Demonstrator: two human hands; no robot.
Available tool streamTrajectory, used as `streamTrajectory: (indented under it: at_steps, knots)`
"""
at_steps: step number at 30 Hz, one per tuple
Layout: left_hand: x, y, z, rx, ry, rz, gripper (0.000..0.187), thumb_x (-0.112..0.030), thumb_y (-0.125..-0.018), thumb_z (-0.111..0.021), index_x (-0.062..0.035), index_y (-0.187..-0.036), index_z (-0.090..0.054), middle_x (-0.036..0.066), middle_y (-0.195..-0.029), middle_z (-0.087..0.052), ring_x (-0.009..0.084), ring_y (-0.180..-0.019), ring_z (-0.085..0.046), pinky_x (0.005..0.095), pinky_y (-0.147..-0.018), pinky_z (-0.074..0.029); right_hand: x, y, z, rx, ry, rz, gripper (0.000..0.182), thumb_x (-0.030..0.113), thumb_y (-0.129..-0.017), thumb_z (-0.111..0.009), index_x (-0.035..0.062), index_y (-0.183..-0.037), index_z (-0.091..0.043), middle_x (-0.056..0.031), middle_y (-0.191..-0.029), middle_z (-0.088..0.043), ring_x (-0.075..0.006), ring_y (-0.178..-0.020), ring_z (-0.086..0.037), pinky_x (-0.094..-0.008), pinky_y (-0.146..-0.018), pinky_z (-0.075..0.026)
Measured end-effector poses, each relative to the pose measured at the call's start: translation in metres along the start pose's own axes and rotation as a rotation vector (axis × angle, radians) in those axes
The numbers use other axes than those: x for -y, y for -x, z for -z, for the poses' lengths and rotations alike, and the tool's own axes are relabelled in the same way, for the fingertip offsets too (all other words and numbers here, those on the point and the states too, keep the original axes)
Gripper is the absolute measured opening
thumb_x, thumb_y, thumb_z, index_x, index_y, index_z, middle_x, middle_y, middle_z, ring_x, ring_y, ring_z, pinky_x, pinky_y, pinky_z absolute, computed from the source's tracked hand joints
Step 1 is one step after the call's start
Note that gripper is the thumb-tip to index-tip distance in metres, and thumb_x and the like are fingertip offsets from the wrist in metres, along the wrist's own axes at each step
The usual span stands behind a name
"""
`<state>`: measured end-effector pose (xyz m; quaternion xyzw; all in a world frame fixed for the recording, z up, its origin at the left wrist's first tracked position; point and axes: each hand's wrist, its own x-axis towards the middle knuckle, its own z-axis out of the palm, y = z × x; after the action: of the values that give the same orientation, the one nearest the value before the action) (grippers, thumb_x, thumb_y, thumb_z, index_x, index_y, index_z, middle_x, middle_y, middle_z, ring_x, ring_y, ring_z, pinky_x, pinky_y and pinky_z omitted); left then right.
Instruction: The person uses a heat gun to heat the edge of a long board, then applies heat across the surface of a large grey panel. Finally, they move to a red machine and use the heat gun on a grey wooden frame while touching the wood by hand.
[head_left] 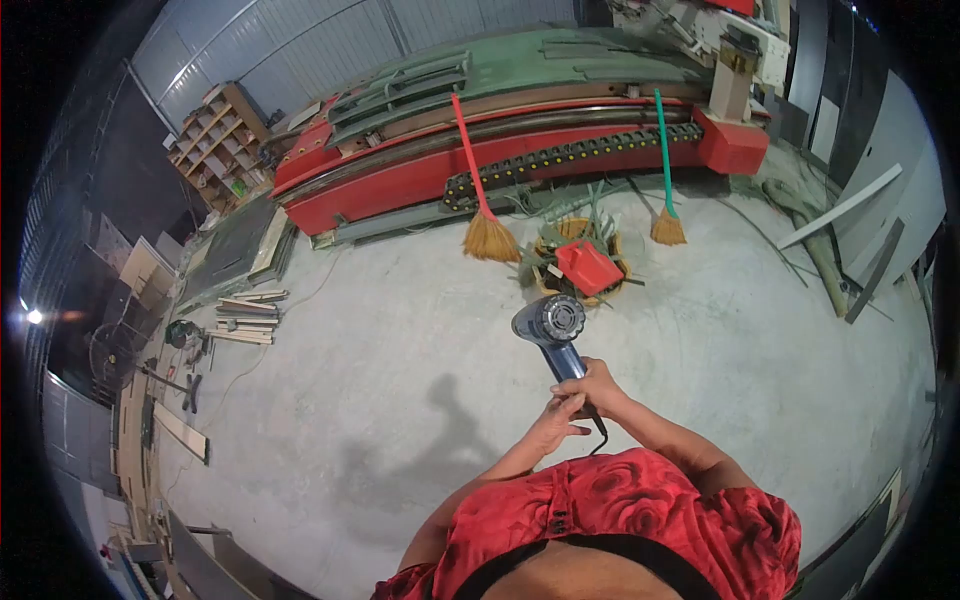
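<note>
A dark blue heat gun [563,362] is held up in front of my body, its round vented rear end facing up toward me and its nozzle end pointing left. My right hand [600,388] is wrapped around the handle. At the foot of the handle, my left hand [553,425] has its fingers against the grip and the cord, partly overlapping the right hand. A black power cord [602,436] curves down from the handle toward my red patterned shirt.
Ahead stands a big red machine [390,190] with a green bed. Two brooms, one red-handled [470,150] and one green-handled [665,150], lean on it. A basket [625,270] of scraps carries a red jug [588,267]. Boards [245,318] and a fan [113,352] are left; panels [900,190] lean right.
</note>
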<state>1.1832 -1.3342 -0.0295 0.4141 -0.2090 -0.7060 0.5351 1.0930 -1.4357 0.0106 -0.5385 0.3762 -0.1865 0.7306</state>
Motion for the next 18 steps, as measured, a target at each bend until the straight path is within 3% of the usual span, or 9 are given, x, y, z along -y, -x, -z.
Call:
streamTrajectory:
  at_steps: [5, 7, 9, 11, 17, 18]
  knots:
    - [-0.087, 0.007, 0.065, -0.07, -0.094, -0.014, 0.071, -0.056, -0.073, -0.062, -0.0099, -0.121, -0.037, 0.008, -0.111, -0.05, 0.0211, -0.1, -0.051, 0.0433, -0.075, -0.047, 0.042, -0.057, -0.08, 0.0, -0.051, 0.085, 0.037, 0.008, -0.06, -0.075, -0.0039, -0.086, -0.052, -0.0104, -0.071, -0.059, -0.017, -0.061, -0.059, -0.0293, -0.053, -0.047]
    - [-0.11, 0.004, 0.087, -0.014, -0.099, -0.041, 0.071, -0.059, -0.071, -0.062, -0.0123, -0.119, -0.037, 0.007, -0.11, -0.049, 0.0211, -0.1, -0.051, 0.0445, -0.073, -0.048, 0.042, -0.081, -0.101, -0.041, -0.096, 0.105, 0.033, 0.006, -0.06, -0.074, -0.0022, -0.084, -0.054, -0.0064, -0.07, -0.058, -0.0135, -0.058, -0.055, -0.027, -0.052, -0.045]
    - [-0.125, -0.003, 0.103, -0.018, -0.075, -0.039, 0.072, -0.062, -0.068, -0.063, -0.0143, -0.116, -0.036, 0.006, -0.106, -0.049, 0.0205, -0.097, -0.051, 0.0458, -0.07, -0.049, 0.048, -0.102, -0.114, -0.101, 0.023, 0.195, 0.035, 0.005, -0.06, -0.074, -0.0024, -0.087, -0.053, -0.0062, -0.071, -0.057, -0.0136, -0.058, -0.055, -0.0265, -0.052, -0.045]
    - [-0.138, -0.018, 0.119, 0.043, -0.003, -0.006, 0.076, -0.062, -0.068, -0.064, -0.0175, -0.121, -0.033, 0.009, -0.12, -0.039, 0.0264, -0.109, -0.044, 0.0545, -0.079, -0.047, 0.057, -0.12, -0.117, -0.102, 0.06, 0.208, 0.037, 0.006, -0.06, -0.075, -0.0026, -0.089, -0.053, -0.0059, -0.072, -0.057, -0.0135, -0.059, -0.054, -0.0263, -0.052, -0.045]
    - [-0.183, -0.055, 0.154, 0.024, 0.052, -0.032, 0.062, -0.049, -0.071, -0.065, -0.0174, -0.116, -0.036, 0.009, -0.112, -0.042, 0.0274, -0.101, -0.048, 0.0515, -0.075, -0.049, 0.088, -0.177, -0.137, -0.132, -0.023, 0.194, 0.042, 0.01, -0.059, -0.077, -0.0054, -0.09, -0.052, -0.0061, -0.07, -0.057, -0.0121, -0.06, -0.055, -0.0262, -0.053, -0.046]
    - [-0.193, -0.062, 0.16, -0.004, 0.043, -0.056, 0.061, -0.05, -0.071, -0.064, -0.0152, -0.114, -0.038, 0.008, -0.104, -0.046, 0.0233, -0.096, -0.051, 0.0472, -0.073, -0.05, 0.088, -0.193, -0.138, -0.129, -0.029, 0.192, 0.042, 0.01, -0.059, -0.077, -0.0054, -0.09, -0.052, -0.0061, -0.07, -0.057, -0.0121, -0.06, -0.055, -0.0262, -0.053, -0.046]
